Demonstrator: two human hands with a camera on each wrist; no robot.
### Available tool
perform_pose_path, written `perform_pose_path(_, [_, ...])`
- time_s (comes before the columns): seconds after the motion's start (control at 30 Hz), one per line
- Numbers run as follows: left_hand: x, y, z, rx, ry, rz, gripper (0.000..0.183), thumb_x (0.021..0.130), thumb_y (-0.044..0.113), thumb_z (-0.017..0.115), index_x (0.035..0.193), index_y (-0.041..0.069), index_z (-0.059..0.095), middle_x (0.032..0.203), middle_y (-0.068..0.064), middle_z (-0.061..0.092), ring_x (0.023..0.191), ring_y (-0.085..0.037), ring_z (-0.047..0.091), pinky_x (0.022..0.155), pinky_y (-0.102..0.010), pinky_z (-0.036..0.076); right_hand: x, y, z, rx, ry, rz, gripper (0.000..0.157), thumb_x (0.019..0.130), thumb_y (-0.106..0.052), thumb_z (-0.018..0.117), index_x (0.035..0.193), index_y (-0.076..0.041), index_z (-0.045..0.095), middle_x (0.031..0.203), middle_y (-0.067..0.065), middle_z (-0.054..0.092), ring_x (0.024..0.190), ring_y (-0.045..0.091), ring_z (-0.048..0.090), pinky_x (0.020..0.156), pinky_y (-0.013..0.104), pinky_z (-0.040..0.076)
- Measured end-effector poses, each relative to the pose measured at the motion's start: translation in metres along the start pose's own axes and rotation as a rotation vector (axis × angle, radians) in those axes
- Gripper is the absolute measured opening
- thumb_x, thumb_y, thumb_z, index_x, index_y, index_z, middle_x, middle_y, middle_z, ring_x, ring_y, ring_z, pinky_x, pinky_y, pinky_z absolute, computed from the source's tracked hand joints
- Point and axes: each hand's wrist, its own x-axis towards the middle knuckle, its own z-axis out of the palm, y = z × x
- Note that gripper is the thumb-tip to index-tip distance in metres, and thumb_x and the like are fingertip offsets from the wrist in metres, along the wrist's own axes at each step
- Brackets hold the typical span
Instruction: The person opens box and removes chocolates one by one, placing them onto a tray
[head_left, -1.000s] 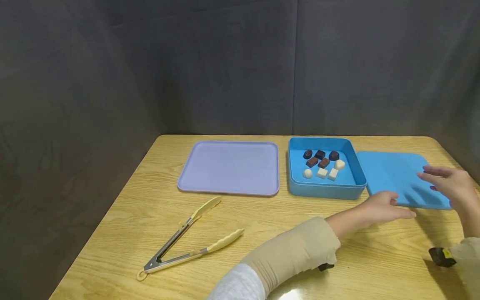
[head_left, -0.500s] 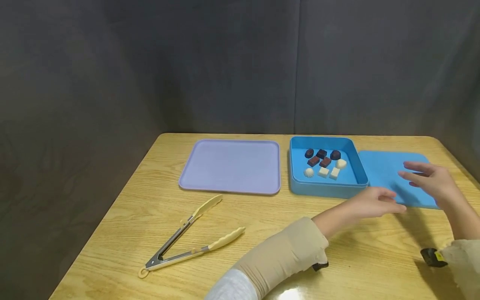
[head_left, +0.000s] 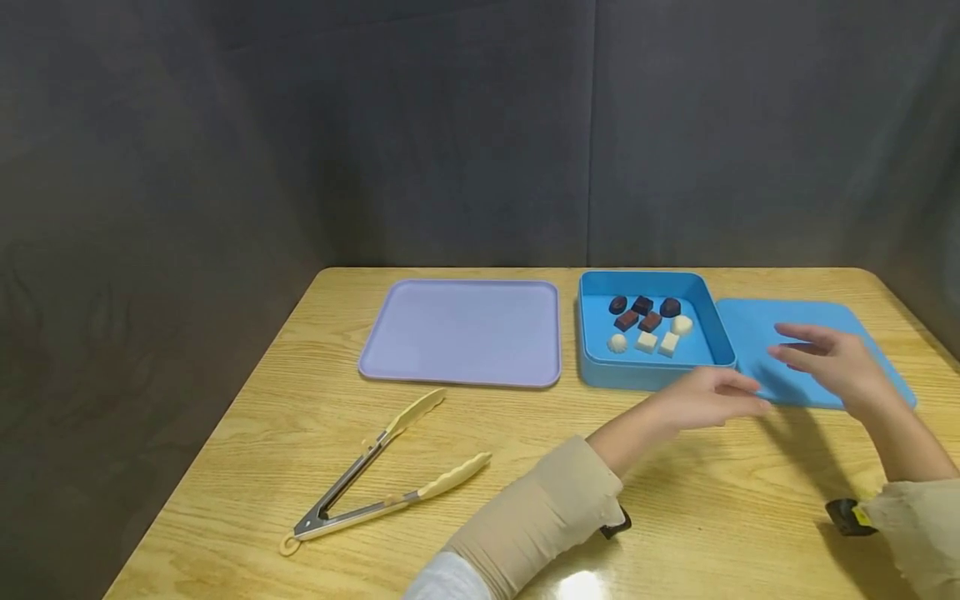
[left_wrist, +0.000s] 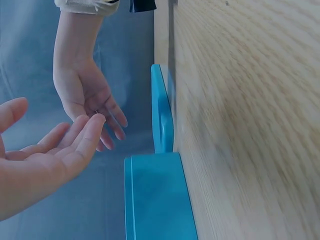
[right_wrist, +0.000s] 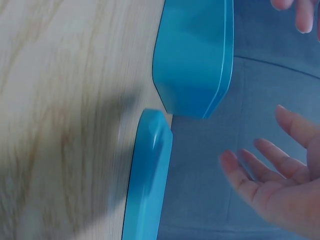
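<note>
My left hand [head_left: 701, 398] hovers by the near right corner of a blue box [head_left: 652, 377], fingers extended and holding nothing. Above the flat blue lid [head_left: 862, 367] my right hand [head_left: 836, 367] hangs in the air, its fingers relaxed and apart. Inside the box lie several chocolates: dark ones [head_left: 670, 308], brown blocks [head_left: 626, 320] and white pieces [head_left: 647, 342]. The lid lies on the table right beside the box. In the left wrist view, the left hand [left_wrist: 50, 155] overlaps the right hand [left_wrist: 87, 90], with box and lid lower than both.
A lavender tray [head_left: 461, 333] lies left of the box. Nearer the front left, spread tongs [head_left: 352, 487] with cream tips rest on the wooden table [head_left: 225, 500]. A dark curtain [head_left: 450, 133] stands behind the table.
Both hands have moved left, the right from the lid's right edge to over its middle, the left closer to the box. Box, lid, tray and tongs stay put.
</note>
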Motion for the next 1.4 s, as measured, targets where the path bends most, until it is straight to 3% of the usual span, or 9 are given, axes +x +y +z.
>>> perform_pose_path(0.03, [-0.001,-0.001,-0.002,0.003,-0.004,0.003,0.031,0.088,0.017,0.057,0.117,0.008,0.057,0.101,0.006,0.06,0.088,-0.004,0.055,0.071,-0.021,0.044,0.0,-0.001,0.003,-0.013,0.019,0.009,0.064,0.088,-0.035,0.054,0.135,0.003,0.032,0.118,0.016,0.052,0.106,0.027,0.05,0.084,0.062,0.029])
perform_pose_path(0.1, [-0.003,-0.003,-0.004,0.015,-0.007,0.005,0.031,0.088,0.018,0.057,0.118,0.008,0.057,0.104,0.006,0.059,0.09,-0.004,0.055,0.071,-0.021,0.044,0.0,-0.004,0.007,-0.026,0.015,-0.006,0.063,0.089,-0.035,0.054,0.134,0.003,0.032,0.122,0.029,0.046,0.114,0.046,0.036,0.083,0.062,0.03])
perform_pose_path(0.23, [-0.008,-0.005,-0.009,0.046,-0.013,0.014,0.031,0.089,0.018,0.056,0.118,0.008,0.057,0.105,0.007,0.059,0.09,-0.003,0.054,0.07,-0.021,0.044,0.001,-0.005,0.016,-0.063,0.025,-0.054,0.061,0.088,-0.032,0.056,0.133,0.004,0.034,0.12,0.033,0.044,0.111,0.046,0.039,0.079,0.06,0.034])
perform_pose_path(0.27, [-0.009,-0.005,-0.011,0.052,-0.017,0.022,0.031,0.089,0.018,0.056,0.118,0.008,0.057,0.105,0.007,0.059,0.09,-0.003,0.054,0.07,-0.021,0.044,-0.001,-0.008,0.018,-0.061,0.007,-0.086,0.063,0.089,-0.031,0.055,0.132,0.008,0.032,0.122,0.038,0.039,0.111,0.052,0.034,0.079,0.065,0.03])
perform_pose_path(0.4, [-0.016,-0.007,-0.018,0.059,-0.03,0.053,0.031,0.089,0.017,0.055,0.119,0.006,0.056,0.105,0.005,0.06,0.091,-0.003,0.054,0.071,-0.02,0.043,-0.002,-0.013,0.025,-0.081,0.017,-0.134,0.06,0.089,-0.026,0.057,0.13,0.01,0.033,0.123,0.037,0.038,0.11,0.05,0.036,0.078,0.062,0.033])
perform_pose_path(0.67, [-0.027,-0.01,-0.033,0.088,-0.015,0.086,0.03,0.089,0.019,0.055,0.116,0.006,0.058,0.101,0.004,0.061,0.089,-0.003,0.055,0.072,-0.02,0.043,0.001,-0.017,0.033,-0.084,-0.046,-0.15,0.065,0.087,-0.026,0.059,0.134,0.008,0.029,0.129,0.035,0.032,0.113,0.049,0.034,0.078,0.061,0.035])
perform_pose_path(0.97, [-0.038,-0.015,-0.045,0.082,0.021,0.093,0.029,0.09,0.02,0.055,0.115,0.006,0.058,0.099,0.001,0.063,0.085,-0.004,0.056,0.072,-0.02,0.044,0.007,-0.014,0.044,-0.16,-0.015,-0.222,0.062,0.085,-0.023,0.063,0.126,0.015,0.036,0.132,0.034,0.027,0.11,0.052,0.037,0.077,0.057,0.039])
perform_pose_path(1.4, [-0.052,-0.015,-0.06,0.097,0.052,0.111,0.029,0.091,0.021,0.054,0.114,0.006,0.058,0.102,0.002,0.061,0.089,-0.004,0.054,0.075,-0.023,0.044,0.014,-0.015,0.049,-0.231,-0.012,-0.18,0.066,0.086,-0.031,0.059,0.125,0.017,0.036,0.131,0.035,0.028,0.111,0.052,0.035,0.079,0.058,0.037])
